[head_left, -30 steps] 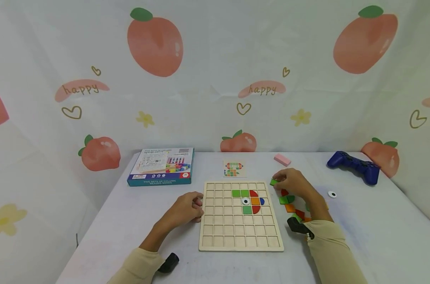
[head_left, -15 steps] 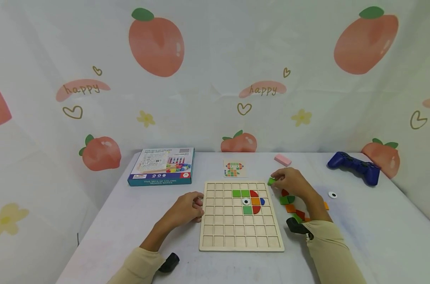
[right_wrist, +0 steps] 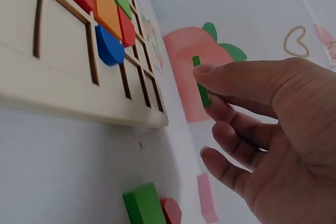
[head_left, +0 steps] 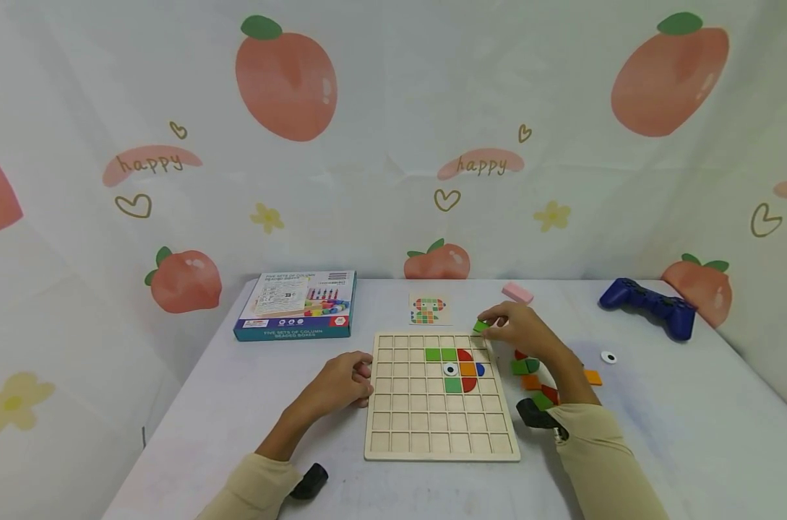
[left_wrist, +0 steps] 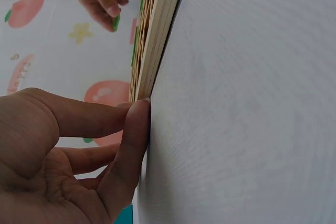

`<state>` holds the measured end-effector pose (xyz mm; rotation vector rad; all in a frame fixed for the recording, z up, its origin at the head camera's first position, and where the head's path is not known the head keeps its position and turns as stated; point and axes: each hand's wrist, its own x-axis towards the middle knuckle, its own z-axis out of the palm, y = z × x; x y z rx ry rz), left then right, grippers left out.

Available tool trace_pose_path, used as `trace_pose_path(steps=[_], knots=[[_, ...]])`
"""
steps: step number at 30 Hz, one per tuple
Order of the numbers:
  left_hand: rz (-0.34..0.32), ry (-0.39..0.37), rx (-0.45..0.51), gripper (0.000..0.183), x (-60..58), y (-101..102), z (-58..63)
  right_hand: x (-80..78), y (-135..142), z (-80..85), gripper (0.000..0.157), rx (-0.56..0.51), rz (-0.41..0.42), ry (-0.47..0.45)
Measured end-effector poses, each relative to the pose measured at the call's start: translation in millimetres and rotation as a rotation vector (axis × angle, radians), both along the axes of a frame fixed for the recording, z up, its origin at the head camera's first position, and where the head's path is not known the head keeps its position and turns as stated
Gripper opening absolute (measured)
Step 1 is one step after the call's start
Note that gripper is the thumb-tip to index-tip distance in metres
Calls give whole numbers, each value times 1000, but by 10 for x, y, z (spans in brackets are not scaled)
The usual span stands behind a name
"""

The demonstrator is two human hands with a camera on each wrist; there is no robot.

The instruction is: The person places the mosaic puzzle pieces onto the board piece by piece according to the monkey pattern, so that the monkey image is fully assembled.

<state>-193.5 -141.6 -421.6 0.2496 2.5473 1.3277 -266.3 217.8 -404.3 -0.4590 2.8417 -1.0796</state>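
My right hand pinches a green tile between thumb and fingertips, raised above the far right corner of the wooden grid board. On the board lie two light green squares, a darker green square, an orange square, two red rounded pieces, a blue half-round piece and a white eye piece. At the board's left edge, my left hand grips the rim with thumb and finger, as the left wrist view shows.
Loose green, orange and red tiles lie right of the board, partly behind my right forearm. A picture card lies beyond the board. Around them are a box, a pink block, a blue game controller and another eye piece.
My right hand has moved left with the green tile, from beside the board to over its far right corner. The left hand has stayed at the board's edge.
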Motion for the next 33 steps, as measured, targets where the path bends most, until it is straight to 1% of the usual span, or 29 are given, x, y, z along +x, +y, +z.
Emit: trace_pose_path(steps=[4,7,14,21,27,33], knots=[[-2,-6,9,52,-2,-5,-4,10,-78,-14,34,-18,51,26],[-5,-9,12,52,-4,-5,-6,19,-155,-27,32,-26,84,26],[-4,-3,7,52,1,-3,-2,22,-371,-54,29,-5,132,14],[-4,0,2,53,-2,-7,-6,55,-548,-69,25,-20,185,-20],[-2,-1,4,53,4,-20,3,63,-712,-53,25,13,235,-21],[1,-2,12,53,7,-17,18,21,-849,-58,21,46,291,2]])
